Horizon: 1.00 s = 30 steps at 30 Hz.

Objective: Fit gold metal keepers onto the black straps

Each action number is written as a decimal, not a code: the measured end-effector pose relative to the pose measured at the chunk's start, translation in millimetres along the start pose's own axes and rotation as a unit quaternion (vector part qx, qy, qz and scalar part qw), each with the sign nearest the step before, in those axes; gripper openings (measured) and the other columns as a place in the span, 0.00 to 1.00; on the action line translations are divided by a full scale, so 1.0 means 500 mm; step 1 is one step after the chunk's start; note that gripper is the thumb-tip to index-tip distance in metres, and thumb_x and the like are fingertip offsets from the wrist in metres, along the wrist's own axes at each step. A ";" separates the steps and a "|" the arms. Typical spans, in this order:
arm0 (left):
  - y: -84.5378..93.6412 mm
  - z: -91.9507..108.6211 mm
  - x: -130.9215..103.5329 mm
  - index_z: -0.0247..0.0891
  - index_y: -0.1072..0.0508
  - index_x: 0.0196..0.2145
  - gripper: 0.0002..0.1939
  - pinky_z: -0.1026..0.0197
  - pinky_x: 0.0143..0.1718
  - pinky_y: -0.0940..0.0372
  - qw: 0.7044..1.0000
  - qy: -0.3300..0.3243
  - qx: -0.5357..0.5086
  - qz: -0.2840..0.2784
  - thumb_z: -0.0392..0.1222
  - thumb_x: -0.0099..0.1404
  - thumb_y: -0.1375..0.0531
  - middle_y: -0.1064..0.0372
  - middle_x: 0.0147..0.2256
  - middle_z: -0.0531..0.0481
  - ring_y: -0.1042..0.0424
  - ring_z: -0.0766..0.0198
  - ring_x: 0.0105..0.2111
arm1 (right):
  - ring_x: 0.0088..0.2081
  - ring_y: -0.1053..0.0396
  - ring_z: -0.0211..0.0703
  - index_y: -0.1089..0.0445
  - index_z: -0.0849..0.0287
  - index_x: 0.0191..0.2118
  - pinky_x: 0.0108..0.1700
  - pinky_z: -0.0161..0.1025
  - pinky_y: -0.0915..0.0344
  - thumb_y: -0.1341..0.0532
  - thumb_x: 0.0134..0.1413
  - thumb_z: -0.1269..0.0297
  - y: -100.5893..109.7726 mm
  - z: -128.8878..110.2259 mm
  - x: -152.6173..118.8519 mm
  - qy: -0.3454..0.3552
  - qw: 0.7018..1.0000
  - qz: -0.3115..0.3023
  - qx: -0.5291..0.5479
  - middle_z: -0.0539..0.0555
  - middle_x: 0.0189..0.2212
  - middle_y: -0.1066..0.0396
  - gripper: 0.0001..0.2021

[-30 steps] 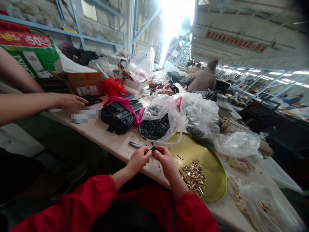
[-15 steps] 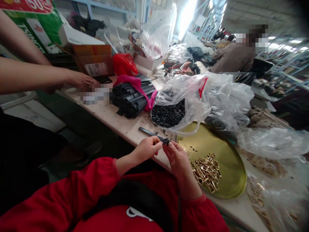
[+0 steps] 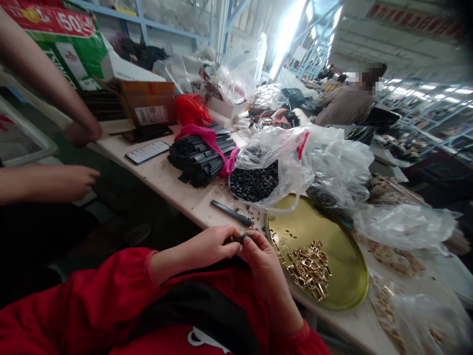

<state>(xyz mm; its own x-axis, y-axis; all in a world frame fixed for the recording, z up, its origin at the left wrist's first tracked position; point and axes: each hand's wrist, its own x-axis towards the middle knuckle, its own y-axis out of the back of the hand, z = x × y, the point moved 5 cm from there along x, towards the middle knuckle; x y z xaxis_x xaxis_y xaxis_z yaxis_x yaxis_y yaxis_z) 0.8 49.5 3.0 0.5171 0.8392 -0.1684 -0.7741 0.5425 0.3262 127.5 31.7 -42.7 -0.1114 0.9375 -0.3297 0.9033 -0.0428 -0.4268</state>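
Close to my body, my left hand (image 3: pixel 214 245) and my right hand (image 3: pixel 261 256) meet, both closed on a short dark strap (image 3: pixel 239 239). Its ends are hidden by my fingers. On the table edge just beyond them lies another black strap (image 3: pixel 229 212) with a small gold buckle at its near end. To the right, a round gold tray (image 3: pixel 349 276) bears a heap of gold buckles (image 3: pixel 308 268) and a few small black bits. A clear plastic bag (image 3: pixel 291 180) lies open behind, full of small black loops (image 3: pixel 254 182).
A bundle of black straps (image 3: pixel 199 160) tied with pink cloth (image 3: pixel 209 135) lies further left. Past it are a phone (image 3: pixel 147 152) and a cardboard box (image 3: pixel 148 103). A co-worker's hands (image 3: pixel 79 182) are at the left. More plastic bags (image 3: pixel 406 227) crowd the right.
My hands have come down toward my body, away from the strap on the table. The co-worker's hand has drawn back left, leaving the phone uncovered. The view has shifted slightly.
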 end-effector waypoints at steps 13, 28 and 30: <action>0.018 0.014 -0.037 0.37 0.37 0.41 0.14 0.68 0.21 0.45 0.997 0.036 0.044 0.056 0.43 0.57 0.45 0.36 0.21 0.59 0.37 0.67 0.20 | 0.24 0.34 0.34 0.30 0.58 0.30 0.29 0.31 0.35 0.36 0.44 0.52 -0.028 -0.005 -0.055 0.012 0.995 -0.009 0.099 0.49 0.24 0.29 0.14; 0.013 -0.009 0.000 0.39 0.33 0.29 0.12 0.67 0.22 0.48 0.987 0.080 0.124 0.058 0.50 0.54 0.41 0.34 0.21 0.57 0.37 0.66 0.22 | 0.25 0.35 0.36 0.34 0.58 0.30 0.29 0.33 0.38 0.31 0.36 0.61 -0.020 0.043 -0.026 -0.101 0.988 -0.057 0.106 0.49 0.24 0.32 0.15; 0.016 -0.014 0.001 0.38 0.32 0.27 0.13 0.67 0.22 0.49 0.984 0.082 0.146 0.060 0.51 0.53 0.41 0.34 0.22 0.56 0.37 0.66 0.22 | 0.26 0.36 0.35 0.36 0.59 0.28 0.31 0.32 0.38 0.31 0.37 0.62 -0.014 0.046 -0.024 -0.095 0.988 -0.060 0.106 0.47 0.24 0.33 0.14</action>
<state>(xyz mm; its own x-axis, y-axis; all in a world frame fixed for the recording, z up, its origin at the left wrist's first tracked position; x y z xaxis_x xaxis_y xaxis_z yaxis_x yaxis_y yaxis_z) -7.9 54.8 -1.2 0.3433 0.9048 -0.2521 -0.6755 0.4243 0.6031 112.8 12.9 -55.3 -0.3053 0.8597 -0.4095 0.7745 -0.0260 -0.6320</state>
